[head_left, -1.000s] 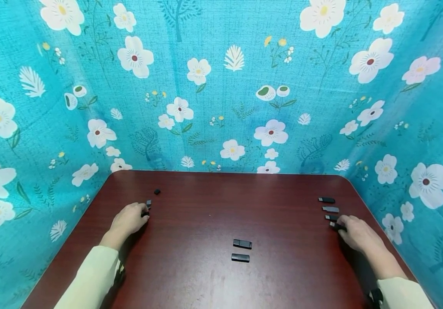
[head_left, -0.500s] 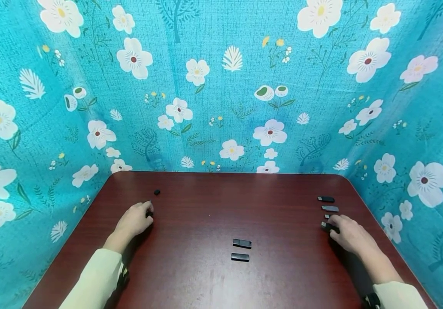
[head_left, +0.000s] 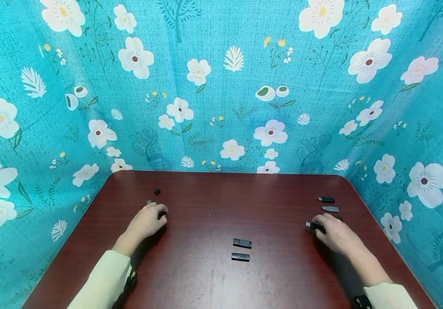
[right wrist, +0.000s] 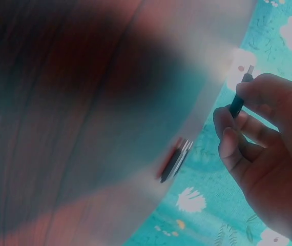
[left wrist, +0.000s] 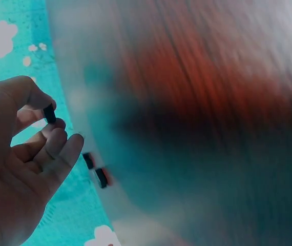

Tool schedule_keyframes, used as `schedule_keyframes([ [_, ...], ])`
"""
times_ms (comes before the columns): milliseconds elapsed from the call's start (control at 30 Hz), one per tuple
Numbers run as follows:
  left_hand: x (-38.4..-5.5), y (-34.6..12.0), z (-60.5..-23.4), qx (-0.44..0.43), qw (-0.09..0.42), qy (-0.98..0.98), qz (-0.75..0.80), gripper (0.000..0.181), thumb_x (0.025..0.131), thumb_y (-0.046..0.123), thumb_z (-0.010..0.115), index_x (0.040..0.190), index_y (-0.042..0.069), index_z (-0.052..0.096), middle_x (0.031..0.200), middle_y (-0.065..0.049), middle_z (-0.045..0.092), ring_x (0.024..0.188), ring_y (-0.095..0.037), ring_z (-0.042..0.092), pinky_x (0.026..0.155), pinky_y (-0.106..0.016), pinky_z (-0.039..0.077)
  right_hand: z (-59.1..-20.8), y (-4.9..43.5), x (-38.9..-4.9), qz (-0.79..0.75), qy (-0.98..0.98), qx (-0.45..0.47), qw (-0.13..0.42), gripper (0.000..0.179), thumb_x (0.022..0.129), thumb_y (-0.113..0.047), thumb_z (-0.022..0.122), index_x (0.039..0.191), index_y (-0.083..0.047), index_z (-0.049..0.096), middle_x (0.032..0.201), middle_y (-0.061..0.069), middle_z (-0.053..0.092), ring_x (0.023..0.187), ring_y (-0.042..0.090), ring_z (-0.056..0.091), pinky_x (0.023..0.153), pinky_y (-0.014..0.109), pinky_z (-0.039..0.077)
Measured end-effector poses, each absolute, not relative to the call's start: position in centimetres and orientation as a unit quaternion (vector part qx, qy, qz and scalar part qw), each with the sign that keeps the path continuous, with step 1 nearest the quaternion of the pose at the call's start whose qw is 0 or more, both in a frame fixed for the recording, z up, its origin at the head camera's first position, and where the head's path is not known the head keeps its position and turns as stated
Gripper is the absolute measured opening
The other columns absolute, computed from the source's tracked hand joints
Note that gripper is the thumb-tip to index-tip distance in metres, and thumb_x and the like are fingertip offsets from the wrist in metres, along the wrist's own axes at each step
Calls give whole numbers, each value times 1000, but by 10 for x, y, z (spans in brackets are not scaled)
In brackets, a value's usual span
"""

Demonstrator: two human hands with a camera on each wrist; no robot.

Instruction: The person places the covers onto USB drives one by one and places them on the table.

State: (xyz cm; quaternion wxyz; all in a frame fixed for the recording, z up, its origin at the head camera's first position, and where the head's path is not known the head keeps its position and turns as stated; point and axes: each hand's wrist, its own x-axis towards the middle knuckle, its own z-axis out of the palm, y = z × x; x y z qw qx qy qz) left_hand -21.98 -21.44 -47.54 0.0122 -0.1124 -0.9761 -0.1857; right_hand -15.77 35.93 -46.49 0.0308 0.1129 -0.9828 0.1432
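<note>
With the left hand (head_left: 144, 223), pinches a small black cap (left wrist: 49, 114) at the left of the reddish-brown table (head_left: 206, 197), and with the right hand (head_left: 336, 234), pinches a black USB stick (right wrist: 239, 98) with bare metal plug (right wrist: 250, 69) toward the right, near a gray USB stick (head_left: 330, 209).

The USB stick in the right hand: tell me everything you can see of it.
The USB stick is small and slim, with a dark, plastic-looking body and a bare, silvery, metal-looking plug at one end. The right hand pinches its body, covering part of it. In the head view the plug points toward the person's left. It appears held above the table. No markings are legible.
</note>
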Motion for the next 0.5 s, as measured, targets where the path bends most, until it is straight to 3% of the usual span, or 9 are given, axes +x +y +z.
schedule_keyframes([
  [67, -218, -209, -474, -120, 14, -976, -181, 17, 94, 18, 66, 110, 15, 71, 98, -3, 62, 78, -18, 55, 74, -41, 50, -465, 355, -157, 144, -982, 115, 31, 23, 87, -6, 72, 110, -7, 68, 105, 11, 64, 87, 24, 60, 74, 49, 54],
  [333, -214, -188, -469, -157, 25, -971, -179, 20, 97, 24, 70, 114, 13, 72, 101, -2, 71, 84, -15, 64, 76, -39, 55, -466, 338, -157, 149, -979, 136, 39, 21, 88, -7, 72, 109, -9, 68, 105, 8, 64, 91, 24, 61, 75, 46, 54],
  [500, -212, -176, -469, -169, 18, -969, -179, 22, 97, 24, 69, 115, 10, 72, 97, -2, 72, 77, -11, 62, 71, -36, 54, -467, 332, -158, 151, -978, 138, 36, 22, 88, -7, 74, 109, -10, 69, 107, 7, 64, 90, 21, 61, 77, 46, 54],
])
